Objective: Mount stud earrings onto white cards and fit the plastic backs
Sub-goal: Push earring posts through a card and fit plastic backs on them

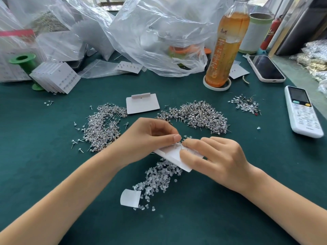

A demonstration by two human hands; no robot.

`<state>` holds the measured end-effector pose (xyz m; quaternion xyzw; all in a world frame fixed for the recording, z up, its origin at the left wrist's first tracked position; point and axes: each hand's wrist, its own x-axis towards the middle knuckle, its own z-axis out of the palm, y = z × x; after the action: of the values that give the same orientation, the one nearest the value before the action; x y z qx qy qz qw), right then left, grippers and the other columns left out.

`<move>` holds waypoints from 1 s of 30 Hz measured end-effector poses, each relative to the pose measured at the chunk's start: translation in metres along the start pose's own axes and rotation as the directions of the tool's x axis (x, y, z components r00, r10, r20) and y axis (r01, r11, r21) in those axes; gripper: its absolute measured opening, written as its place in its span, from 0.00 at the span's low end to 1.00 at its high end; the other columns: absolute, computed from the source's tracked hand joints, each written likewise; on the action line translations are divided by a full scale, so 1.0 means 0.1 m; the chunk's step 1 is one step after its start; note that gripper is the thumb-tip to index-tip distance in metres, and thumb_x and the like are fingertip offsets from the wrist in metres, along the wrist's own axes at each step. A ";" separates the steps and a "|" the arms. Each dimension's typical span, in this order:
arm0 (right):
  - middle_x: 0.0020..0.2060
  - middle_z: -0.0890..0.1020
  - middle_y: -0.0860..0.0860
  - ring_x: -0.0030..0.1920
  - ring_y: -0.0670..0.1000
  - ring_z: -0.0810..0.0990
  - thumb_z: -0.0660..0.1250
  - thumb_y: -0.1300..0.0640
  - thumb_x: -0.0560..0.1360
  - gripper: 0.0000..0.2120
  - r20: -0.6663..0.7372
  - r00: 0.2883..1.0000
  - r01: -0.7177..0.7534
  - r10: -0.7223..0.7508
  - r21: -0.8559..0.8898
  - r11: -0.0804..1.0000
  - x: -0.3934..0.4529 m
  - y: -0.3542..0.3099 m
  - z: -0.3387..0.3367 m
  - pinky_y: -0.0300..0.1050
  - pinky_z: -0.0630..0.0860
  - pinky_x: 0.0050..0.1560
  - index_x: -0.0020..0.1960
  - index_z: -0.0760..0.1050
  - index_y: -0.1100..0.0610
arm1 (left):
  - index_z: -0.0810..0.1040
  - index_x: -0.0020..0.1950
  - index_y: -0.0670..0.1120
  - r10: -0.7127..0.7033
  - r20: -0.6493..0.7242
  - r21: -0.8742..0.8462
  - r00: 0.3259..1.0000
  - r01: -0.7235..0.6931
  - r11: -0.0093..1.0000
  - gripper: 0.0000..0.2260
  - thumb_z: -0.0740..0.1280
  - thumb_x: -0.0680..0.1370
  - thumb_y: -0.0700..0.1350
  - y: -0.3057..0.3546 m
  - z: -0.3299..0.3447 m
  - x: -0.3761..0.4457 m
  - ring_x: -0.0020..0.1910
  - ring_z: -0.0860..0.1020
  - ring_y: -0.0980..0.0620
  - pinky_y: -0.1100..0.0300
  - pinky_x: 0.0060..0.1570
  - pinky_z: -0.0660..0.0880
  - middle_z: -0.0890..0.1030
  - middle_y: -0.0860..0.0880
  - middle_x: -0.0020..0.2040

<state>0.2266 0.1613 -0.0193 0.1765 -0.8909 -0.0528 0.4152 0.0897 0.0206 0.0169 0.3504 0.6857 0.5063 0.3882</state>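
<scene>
Fingers of the left hand [148, 137] curled around the near-left edge of a white card [172, 154], thumb tip pressed beside a stud post [180, 143] standing from it. Right hand [214, 156] pinched the same card from the other side, forefinger touching the post. Card hung tilted just above a heap of clear plastic backs [157, 177] on the green counter [230, 218], between 2 earring piles [198, 115].

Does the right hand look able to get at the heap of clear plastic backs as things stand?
Probably yes, once freed: the plastic backs lie bare just beneath the right hand, nothing covering them except the white card at the heap's top edge, which both hands hold.
</scene>
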 end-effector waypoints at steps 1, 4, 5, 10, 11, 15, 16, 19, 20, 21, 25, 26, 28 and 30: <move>0.37 0.83 0.54 0.29 0.51 0.74 0.71 0.69 0.69 0.16 0.003 1.000 -0.001 0.001 0.000 1.000 0.00 0.00 0.00 0.40 0.72 0.26 0.49 0.70 0.55 | 0.82 0.44 0.39 0.000 -0.007 0.004 1.000 0.001 1.000 0.04 0.71 0.73 0.40 -0.01 0.00 0.00 0.35 0.79 0.57 0.69 0.37 0.75 0.83 0.49 0.36; 0.37 0.83 0.54 0.29 0.51 0.73 0.70 0.70 0.70 0.15 0.014 1.000 -0.003 0.003 0.001 1.000 0.00 -0.01 -0.01 0.40 0.71 0.26 0.49 0.70 0.55 | 0.82 0.44 0.40 0.001 -0.019 0.023 1.000 0.000 1.000 0.03 0.71 0.73 0.40 -0.02 0.01 0.00 0.35 0.79 0.57 0.69 0.38 0.75 0.83 0.48 0.37; 0.36 0.83 0.54 0.29 0.51 0.73 0.69 0.70 0.70 0.15 0.017 1.000 -0.004 0.004 -0.001 1.000 0.00 -0.01 -0.01 0.41 0.71 0.26 0.49 0.70 0.55 | 0.82 0.44 0.40 0.001 -0.021 0.028 1.000 -0.001 1.000 0.03 0.71 0.73 0.40 -0.03 0.01 0.00 0.35 0.79 0.57 0.69 0.38 0.75 0.84 0.49 0.37; 0.35 0.82 0.54 0.27 0.52 0.71 0.70 0.70 0.69 0.16 0.029 1.000 -0.006 0.006 0.002 1.000 0.01 -0.03 0.00 0.42 0.71 0.25 0.49 0.70 0.56 | 0.83 0.42 0.43 0.014 -0.010 0.059 1.000 -0.013 0.998 0.02 0.71 0.73 0.41 -0.05 0.01 0.01 0.36 0.80 0.57 0.68 0.39 0.75 0.84 0.49 0.37; 0.34 0.82 0.54 0.27 0.52 0.71 0.69 0.71 0.69 0.16 0.031 1.000 -0.005 0.005 0.002 1.000 0.01 -0.03 0.00 0.43 0.71 0.24 0.49 0.70 0.56 | 0.83 0.42 0.43 0.020 -0.006 0.061 1.000 -0.019 0.998 0.02 0.71 0.73 0.41 -0.06 0.01 0.01 0.36 0.80 0.57 0.68 0.39 0.75 0.84 0.50 0.37; 0.33 0.81 0.54 0.26 0.53 0.71 0.69 0.71 0.68 0.16 0.047 0.999 0.006 -0.006 -0.001 1.000 0.00 -0.03 -0.01 0.43 0.69 0.24 0.49 0.69 0.57 | 0.83 0.42 0.45 0.031 0.015 0.076 0.999 -0.032 0.997 0.02 0.71 0.73 0.42 -0.07 0.01 0.01 0.36 0.80 0.58 0.68 0.38 0.75 0.84 0.50 0.37; 0.33 0.81 0.54 0.26 0.53 0.70 0.69 0.71 0.67 0.17 0.049 0.999 0.009 -0.009 -0.001 1.000 0.01 -0.03 -0.01 0.43 0.69 0.24 0.49 0.69 0.57 | 0.83 0.42 0.45 0.033 0.020 0.081 0.999 -0.034 0.996 0.02 0.71 0.73 0.42 -0.07 0.01 0.00 0.36 0.80 0.58 0.68 0.38 0.75 0.84 0.51 0.37; 0.33 0.81 0.54 0.26 0.53 0.71 0.70 0.71 0.67 0.16 0.047 0.999 0.012 -0.012 -0.001 1.000 0.01 -0.04 -0.01 0.43 0.68 0.24 0.49 0.69 0.57 | 0.83 0.42 0.45 0.042 0.037 0.090 0.998 -0.045 0.995 0.02 0.71 0.74 0.42 -0.06 0.01 0.00 0.36 0.79 0.59 0.69 0.37 0.74 0.83 0.52 0.36; 0.33 0.81 0.55 0.26 0.53 0.71 0.70 0.70 0.67 0.16 0.045 0.999 0.014 -0.014 -0.002 1.000 0.01 -0.03 -0.01 0.43 0.68 0.24 0.49 0.69 0.57 | 0.82 0.42 0.45 0.045 0.044 0.094 0.998 -0.049 0.994 0.02 0.70 0.74 0.42 -0.06 0.01 0.00 0.35 0.79 0.59 0.69 0.37 0.74 0.83 0.52 0.36; 0.33 0.81 0.55 0.26 0.53 0.71 0.70 0.70 0.67 0.16 0.043 0.999 0.017 -0.016 -0.002 1.000 0.00 -0.04 -0.01 0.42 0.68 0.24 0.49 0.69 0.57 | 0.82 0.42 0.45 0.048 0.050 0.098 0.998 -0.053 0.994 0.02 0.70 0.74 0.42 -0.06 0.01 0.00 0.35 0.79 0.59 0.69 0.37 0.73 0.83 0.52 0.36; 0.33 0.81 0.54 0.26 0.53 0.70 0.70 0.70 0.67 0.16 0.035 0.999 0.017 -0.017 -0.012 1.000 0.00 -0.04 -0.01 0.43 0.68 0.23 0.49 0.69 0.57 | 0.82 0.42 0.44 0.055 0.074 0.103 0.996 -0.063 0.993 0.03 0.70 0.74 0.42 -0.06 0.00 0.00 0.35 0.78 0.58 0.69 0.37 0.73 0.83 0.50 0.36; 0.33 0.81 0.54 0.26 0.53 0.70 0.70 0.70 0.67 0.16 0.033 0.999 0.016 -0.015 -0.016 1.000 0.00 -0.04 -0.01 0.43 0.68 0.23 0.49 0.69 0.57 | 0.82 0.42 0.44 0.058 0.076 0.107 0.995 -0.066 0.992 0.03 0.70 0.74 0.42 -0.06 0.00 0.00 0.35 0.78 0.58 0.69 0.36 0.73 0.83 0.51 0.36; 0.33 0.81 0.54 0.26 0.53 0.70 0.69 0.70 0.67 0.16 0.033 0.999 0.017 -0.016 -0.021 1.000 -0.01 -0.04 -0.01 0.43 0.68 0.23 0.49 0.69 0.57 | 0.82 0.42 0.43 0.065 0.081 0.125 0.995 -0.075 0.989 0.03 0.70 0.74 0.41 -0.06 0.00 0.00 0.34 0.78 0.59 0.69 0.36 0.73 0.82 0.52 0.36; 0.33 0.81 0.54 0.26 0.53 0.70 0.69 0.70 0.67 0.16 0.031 0.999 0.015 -0.014 -0.024 1.000 -0.01 -0.03 -0.01 0.43 0.68 0.23 0.49 0.69 0.57 | 0.82 0.43 0.43 0.076 0.091 0.149 0.993 -0.089 0.985 0.03 0.69 0.75 0.41 -0.06 0.00 0.01 0.34 0.77 0.60 0.70 0.36 0.72 0.82 0.53 0.35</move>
<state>0.2288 0.1585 -0.0203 0.1772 -0.8952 -0.0696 0.4030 0.0892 0.0202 0.0111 0.4283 0.6902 0.4526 0.3678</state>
